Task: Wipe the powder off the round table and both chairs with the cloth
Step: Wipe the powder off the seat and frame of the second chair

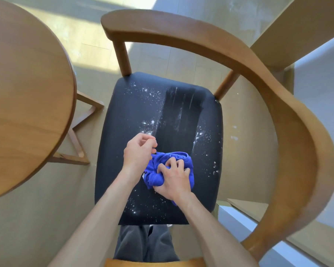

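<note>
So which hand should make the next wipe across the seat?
Right. The right hand already grips the blue cloth on the dark seat; the left hand only pinches its edge. Powder remains either side.

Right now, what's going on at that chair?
A person is wiping white powder off the chair's black seat. The right hand grips the bunched blue cloth on the seat; the left hand pinches its edge. One wiped streak runs down the middle, with powder left on both sides.
</note>
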`<state>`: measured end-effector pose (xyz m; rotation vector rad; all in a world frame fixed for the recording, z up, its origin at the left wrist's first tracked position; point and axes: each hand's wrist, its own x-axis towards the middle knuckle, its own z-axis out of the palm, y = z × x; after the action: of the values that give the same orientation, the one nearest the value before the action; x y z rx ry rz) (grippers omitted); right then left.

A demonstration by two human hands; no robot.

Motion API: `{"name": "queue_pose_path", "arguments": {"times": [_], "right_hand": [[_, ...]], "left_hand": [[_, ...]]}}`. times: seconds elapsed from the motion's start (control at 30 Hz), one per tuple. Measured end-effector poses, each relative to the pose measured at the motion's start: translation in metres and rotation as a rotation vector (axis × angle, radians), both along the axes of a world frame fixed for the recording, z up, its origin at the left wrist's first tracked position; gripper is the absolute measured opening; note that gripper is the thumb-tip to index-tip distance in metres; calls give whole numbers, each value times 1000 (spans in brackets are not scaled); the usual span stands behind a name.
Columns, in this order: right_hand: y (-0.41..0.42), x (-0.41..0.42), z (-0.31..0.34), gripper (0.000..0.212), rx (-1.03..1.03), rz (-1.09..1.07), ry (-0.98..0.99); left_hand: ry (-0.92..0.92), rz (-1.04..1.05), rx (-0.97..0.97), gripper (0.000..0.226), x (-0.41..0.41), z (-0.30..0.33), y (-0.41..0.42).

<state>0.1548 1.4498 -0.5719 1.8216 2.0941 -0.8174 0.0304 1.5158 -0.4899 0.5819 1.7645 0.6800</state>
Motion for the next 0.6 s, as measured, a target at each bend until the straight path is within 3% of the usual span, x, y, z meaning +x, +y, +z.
{"name": "queue_pose_path", "arguments": {"times": [0.33, 0.6], "right_hand": [[-35, -5, 10, 36, -227, 133, -44], [-42, -38, 14, 34, -337, 66, 112]], "left_hand": [[20, -27, -18, 14, -13, 11, -24], [7, -32, -36, 13, -34, 3, -27]]}}
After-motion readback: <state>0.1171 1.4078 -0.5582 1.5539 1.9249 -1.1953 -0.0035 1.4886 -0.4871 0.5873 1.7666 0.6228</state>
